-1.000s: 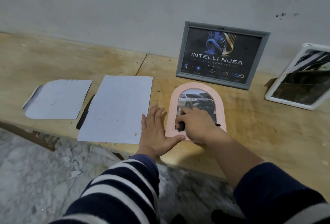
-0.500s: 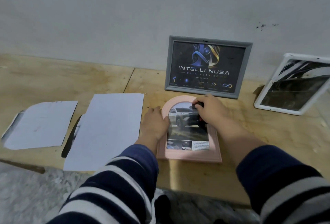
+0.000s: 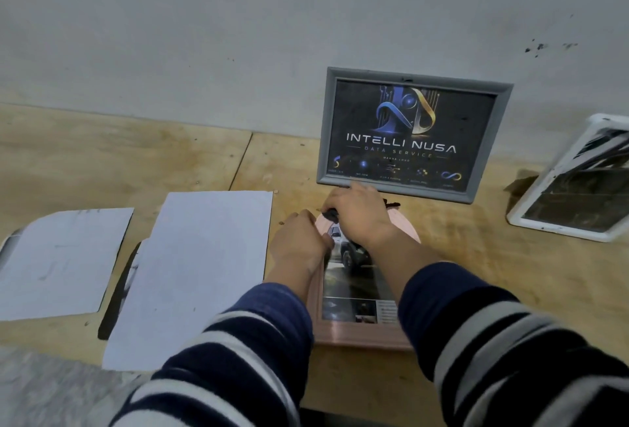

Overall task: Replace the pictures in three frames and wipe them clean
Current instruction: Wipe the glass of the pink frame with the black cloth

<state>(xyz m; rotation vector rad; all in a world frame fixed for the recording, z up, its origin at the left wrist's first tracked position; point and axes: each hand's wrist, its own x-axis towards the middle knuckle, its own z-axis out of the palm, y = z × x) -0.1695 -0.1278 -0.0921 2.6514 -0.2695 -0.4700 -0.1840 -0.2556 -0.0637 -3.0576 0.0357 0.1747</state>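
A pink arched frame point(image 3: 360, 336) with a car picture lies flat on the wooden table point(image 3: 493, 273) in front of me. My right hand point(image 3: 360, 214) rests over the frame's arched top, closed on a small dark cloth point(image 3: 331, 214). My left hand point(image 3: 299, 244) presses on the frame's left edge, fingers curled. A grey frame point(image 3: 413, 130) with a dark "Intelli Nusa" print leans on the wall just behind. A white frame point(image 3: 575, 181) leans at the far right.
Two white sheets lie left of the pink frame: a large sheet point(image 3: 197, 270) and a smaller sheet point(image 3: 61, 260), with a dark backing board point(image 3: 117, 294) partly under the large one. The table's front edge runs close to my sleeves. The grey wall point(image 3: 238, 35) stands behind.
My right hand with the cloth has slid up the pink frame from its lower part to its arched top. The left hand shifted from beside the frame onto its left edge.
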